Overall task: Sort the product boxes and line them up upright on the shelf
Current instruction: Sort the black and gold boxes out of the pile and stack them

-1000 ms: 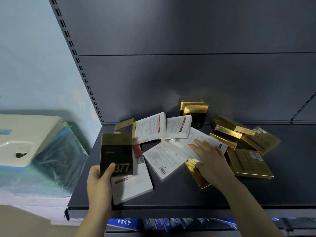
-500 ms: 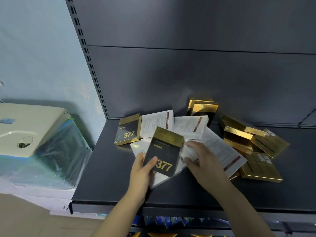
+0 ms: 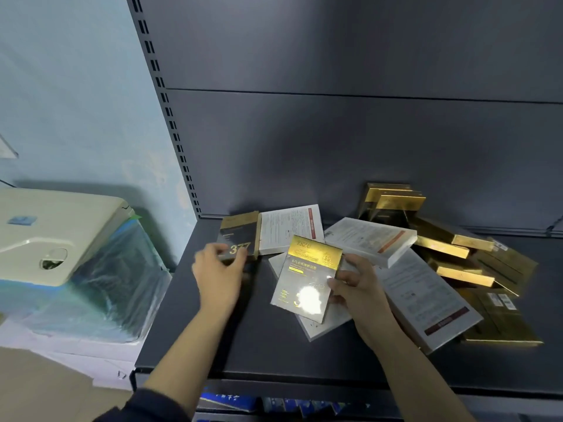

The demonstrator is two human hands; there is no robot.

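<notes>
My right hand (image 3: 353,287) holds a black-and-gold box (image 3: 304,281) by its right edge, tilted up above the shelf (image 3: 243,345), glare on its face. My left hand (image 3: 217,269) grips the lower edge of a second black-and-gold "377" box (image 3: 240,236) near the shelf's back left. White boxes (image 3: 370,239) lie flat in the middle, one partly under the held box. Gold boxes (image 3: 447,251) are heaped at the right, and two stand upright (image 3: 393,202) against the back panel.
The slotted upright (image 3: 170,117) bounds the shelf on the left. Left of it, a cream plastic case (image 3: 45,233) rests on plastic-wrapped goods. Blue packages (image 3: 231,402) show on the lower shelf. The dark back panel (image 3: 335,147) rises behind.
The box that my left hand carried is now in my right hand. My left hand has moved back left onto the "377" box by the upright.
</notes>
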